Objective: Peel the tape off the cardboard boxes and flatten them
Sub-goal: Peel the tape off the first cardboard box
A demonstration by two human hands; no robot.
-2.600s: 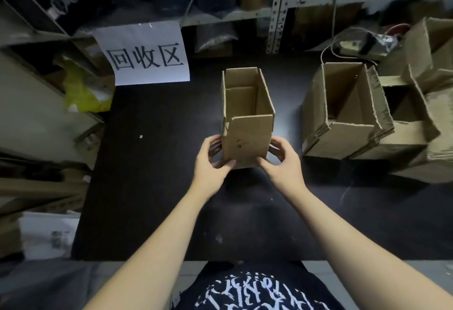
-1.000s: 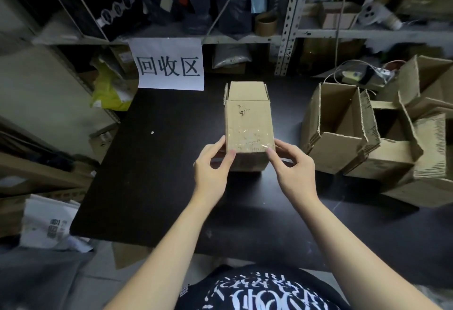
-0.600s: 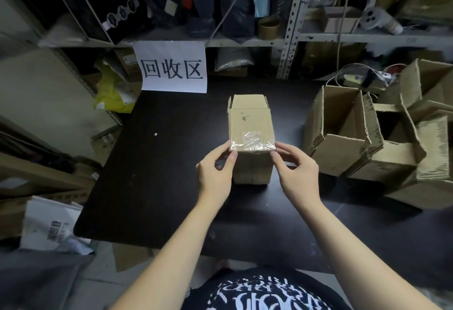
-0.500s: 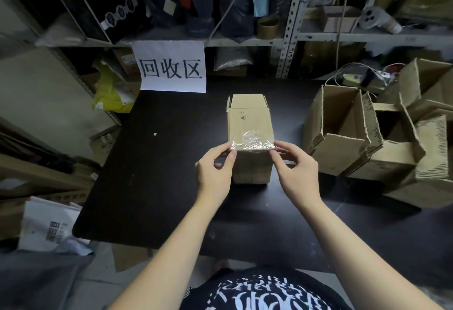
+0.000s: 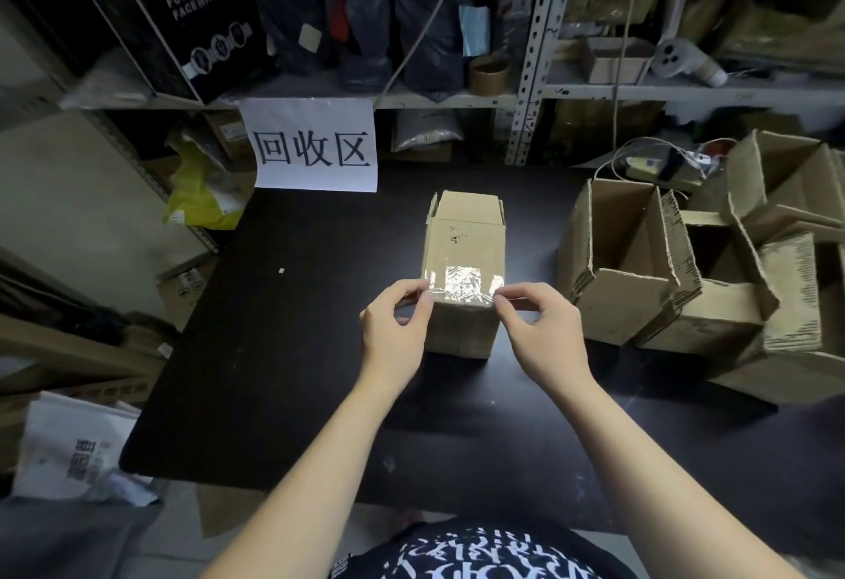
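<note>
Tape [image 5: 462,284] ends now pinched by left hand [image 5: 394,333] and right hand [image 5: 543,333], both curled tighter (box [image 5: 464,237] unmoved).

The person wears a black shirt [image 5: 462,555] printed with jagged white lettering; both forearms [image 5: 315,478] are bare.

Storeroom – metal shelving [image 5: 530,52] crammed with stock, cardboard boxes [image 5: 640,267], paper sign [image 5: 315,146].

Small brown box [image 5: 462,237], shiny tape [image 5: 464,284] across.
</note>
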